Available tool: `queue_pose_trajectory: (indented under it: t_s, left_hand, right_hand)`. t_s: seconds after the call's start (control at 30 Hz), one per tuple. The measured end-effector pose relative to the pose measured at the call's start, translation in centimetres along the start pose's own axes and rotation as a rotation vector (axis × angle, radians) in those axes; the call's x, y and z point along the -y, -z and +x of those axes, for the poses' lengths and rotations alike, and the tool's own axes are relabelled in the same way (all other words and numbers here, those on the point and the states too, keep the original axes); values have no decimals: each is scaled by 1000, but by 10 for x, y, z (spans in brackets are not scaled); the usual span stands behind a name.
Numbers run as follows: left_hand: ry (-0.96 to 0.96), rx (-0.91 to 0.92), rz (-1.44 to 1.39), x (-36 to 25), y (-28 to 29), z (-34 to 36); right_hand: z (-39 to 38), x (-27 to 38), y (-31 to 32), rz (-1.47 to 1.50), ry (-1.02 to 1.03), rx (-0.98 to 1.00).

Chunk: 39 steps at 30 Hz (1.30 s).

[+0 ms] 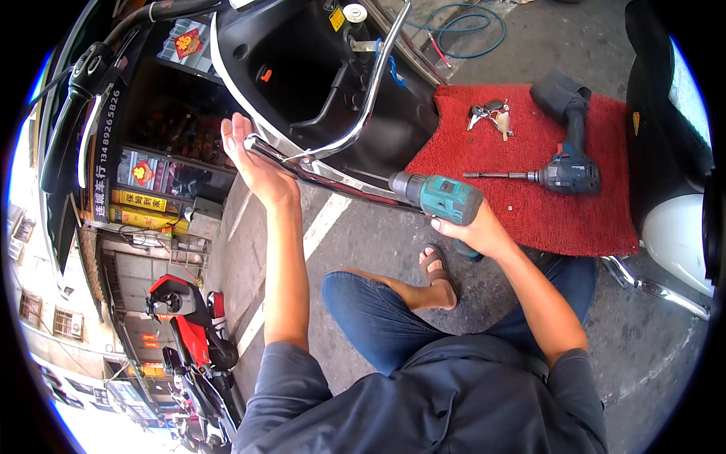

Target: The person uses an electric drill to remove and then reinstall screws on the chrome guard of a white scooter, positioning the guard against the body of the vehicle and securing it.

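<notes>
My right hand (pixel 485 230) grips a teal cordless drill (pixel 451 198), its chuck and bit turned left toward the edge of a scooter's black front panel (pixel 299 76). A bent chrome tube guard (pixel 375 94) runs along that panel. My left hand (pixel 261 168) is held up at the guard's lower left end, fingers stretched out and palm against the trim there. Whether the drill bit touches the guard or its bracket I cannot tell. The drill's handle is mostly hidden by my right hand.
A red mat (pixel 522 227) covers the scooter's footboard. On it lie a dark blue impact driver (pixel 569 170) with a long socket and a bunch of keys (pixel 491 117). A hose (pixel 484 53) coils on the ground at the top. A red scooter (pixel 193 333) stands at left.
</notes>
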<state>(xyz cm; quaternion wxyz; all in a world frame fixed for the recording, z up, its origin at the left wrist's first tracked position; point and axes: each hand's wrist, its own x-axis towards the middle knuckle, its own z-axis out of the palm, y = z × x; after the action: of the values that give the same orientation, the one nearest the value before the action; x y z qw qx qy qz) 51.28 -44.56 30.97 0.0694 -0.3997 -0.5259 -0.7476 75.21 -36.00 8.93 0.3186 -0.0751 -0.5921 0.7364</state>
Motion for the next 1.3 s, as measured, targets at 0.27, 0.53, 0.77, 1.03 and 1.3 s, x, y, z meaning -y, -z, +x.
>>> queue_pose_trajectory:
  t_s: [0.27,0.53,0.77,1.03,1.3]
  left_hand:
    - [363,-67,-231,65,62,-11]
    - [795,-111,-544,125,86,-44]
    - [722,-22,-581,166,93,-60]
    - [853,100,-900,153,100,-58]
    - [685,-10,-469,144,75,-67]
  right_hand:
    - [21,15,16,-68,37,80]
    - [22,18,15,-18,-28,103]
    - [23,29,7,155,-158,78]
    - [14,31,0,209,-190,37]
    - [6,28,3,288,-197,9]
